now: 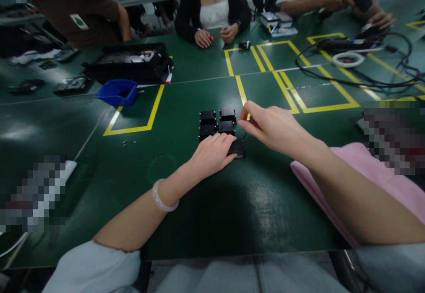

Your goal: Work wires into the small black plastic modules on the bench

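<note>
Sleeves (99,264) overlap the table edge (206,253), black blocks (226,127) well inside.

Pale blue-grey sleeves (99,264); left wrist (182,179) — a smooth, whitish bangle (158,199).

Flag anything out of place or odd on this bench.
Minor: a few tiny loose pieces lie on the green tabletop outside the blue bin, possibly stray hardware; too small to identify. Far right, black cables sprawl in untidy loops over yellow tape. No spill or obvious damage visible.
</note>
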### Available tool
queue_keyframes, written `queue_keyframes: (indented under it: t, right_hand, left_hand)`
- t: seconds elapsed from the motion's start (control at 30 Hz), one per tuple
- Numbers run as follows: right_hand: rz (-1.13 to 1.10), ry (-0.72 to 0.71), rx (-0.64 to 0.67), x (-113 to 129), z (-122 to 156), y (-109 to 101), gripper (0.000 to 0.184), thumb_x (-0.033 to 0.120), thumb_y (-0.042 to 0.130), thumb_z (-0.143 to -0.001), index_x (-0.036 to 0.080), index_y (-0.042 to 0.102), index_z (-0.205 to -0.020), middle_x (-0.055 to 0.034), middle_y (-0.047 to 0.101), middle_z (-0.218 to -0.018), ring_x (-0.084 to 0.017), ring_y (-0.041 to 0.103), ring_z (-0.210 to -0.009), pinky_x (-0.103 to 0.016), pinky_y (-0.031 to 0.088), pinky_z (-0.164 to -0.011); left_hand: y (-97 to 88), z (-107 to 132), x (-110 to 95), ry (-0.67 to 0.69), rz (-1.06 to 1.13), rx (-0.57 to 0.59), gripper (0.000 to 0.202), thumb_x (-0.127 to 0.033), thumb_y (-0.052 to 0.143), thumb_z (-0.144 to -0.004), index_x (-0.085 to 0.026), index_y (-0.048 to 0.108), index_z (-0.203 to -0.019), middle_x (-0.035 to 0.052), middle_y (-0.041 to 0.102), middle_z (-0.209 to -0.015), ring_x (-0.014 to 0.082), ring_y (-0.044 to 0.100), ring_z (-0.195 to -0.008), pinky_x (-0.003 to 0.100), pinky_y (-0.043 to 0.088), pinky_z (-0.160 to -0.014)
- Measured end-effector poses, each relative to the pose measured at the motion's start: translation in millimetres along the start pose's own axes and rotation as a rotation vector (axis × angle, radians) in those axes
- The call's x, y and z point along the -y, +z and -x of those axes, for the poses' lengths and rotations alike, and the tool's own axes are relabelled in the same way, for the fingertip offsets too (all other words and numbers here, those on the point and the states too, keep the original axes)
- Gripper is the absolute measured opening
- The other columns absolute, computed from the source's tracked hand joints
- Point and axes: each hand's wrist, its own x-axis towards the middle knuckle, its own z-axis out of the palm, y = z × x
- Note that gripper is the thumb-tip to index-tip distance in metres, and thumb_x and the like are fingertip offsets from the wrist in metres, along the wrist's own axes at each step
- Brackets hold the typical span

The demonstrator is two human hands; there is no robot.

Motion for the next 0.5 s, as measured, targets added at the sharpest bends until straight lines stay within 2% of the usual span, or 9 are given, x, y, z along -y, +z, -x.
queue_keyframes:
  t: [0.2, 0.4, 0.5]
  right_hand:
    - [-0.031, 0.004, -0.003, 0.1, 0.6, -0.6, 0.029, 0.03, 0.036, -0.091, 0.019, 0.047, -0.116, -0.0032, 0.065, -0.08, -0.016, 0.055, -0.062, -0.026, 0.027, -0.056]
    - [0.0, 0.012, -0.008, -0.2, 0.1, -0.2, 0.028, 0.039, 0.035, -0.094, 0.021, 0.052, -0.106, -0.0026, 0.064, -0.075, -0.017, 0.057, -0.063, -0.026, 0.026, -0.057]
    - [0.003, 0.014, -0.007, -0.4, 0.2, -1.0, 0.027, 0.034, 0.034, -0.094, 0.021, 0.051, -0.109, -0.0024, 0.064, -0.075, -0.017, 0.056, -0.062, -0.026, 0.027, -0.056]
  left_hand:
    - [0.1, 0.5, 0.3, -0.006, 0.007, 0.005, 0.035, -0.036, 0.054, -0.092, -0.015, 0.048, -0.12, 0.0091, 0.061, -0.111, 0.0227, 0.059, -0.102, 0.034, 0.046, -0.086]
    - [0.4, 0.0, 0.3, -0.002, 0.002, -0.003, 0.036, -0.037, 0.054, -0.092, -0.014, 0.049, -0.12, 0.0092, 0.062, -0.113, 0.0231, 0.059, -0.102, 0.034, 0.046, -0.085]
    - [0.4, -0.4, 0.5, 0.0, -0.001, -0.005, 0.037, -0.037, 0.055, -0.092, -0.014, 0.048, -0.12, 0.009, 0.061, -0.113, 0.0231, 0.059, -0.101, 0.034, 0.046, -0.085]
